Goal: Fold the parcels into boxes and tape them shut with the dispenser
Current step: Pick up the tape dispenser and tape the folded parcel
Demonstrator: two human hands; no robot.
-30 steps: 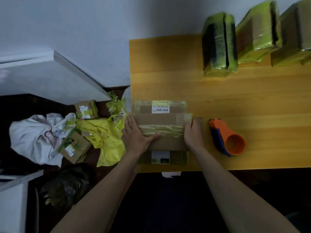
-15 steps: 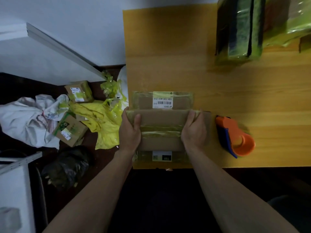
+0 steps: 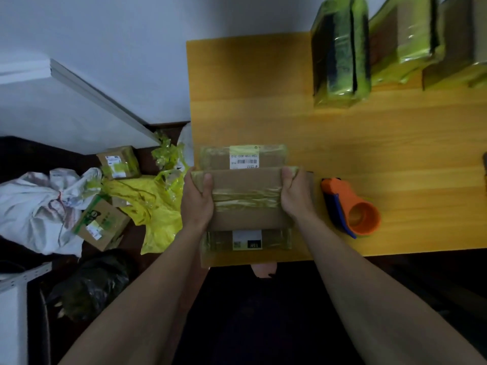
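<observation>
We are gripping the cardboard box (image 3: 246, 198) at the near edge of the wooden table (image 3: 342, 143), around six o'clock. Our left hand (image 3: 197, 201) is clamping its left end, thumb on top; our right hand (image 3: 295, 196) is clamping the right end likewise. Yellowish tape is already running across the top, so this one looks close to sealed. The tape dispenser (image 3: 350, 206) is lying at three o'clock, untouched. Wrapped parcels (image 3: 340, 48) are waiting at one o'clock, probably still to fold.

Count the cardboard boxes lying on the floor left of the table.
2: one labelled box by the wall's base, another nearer, beside the white sack. More may hide under the yellow plastic.
</observation>
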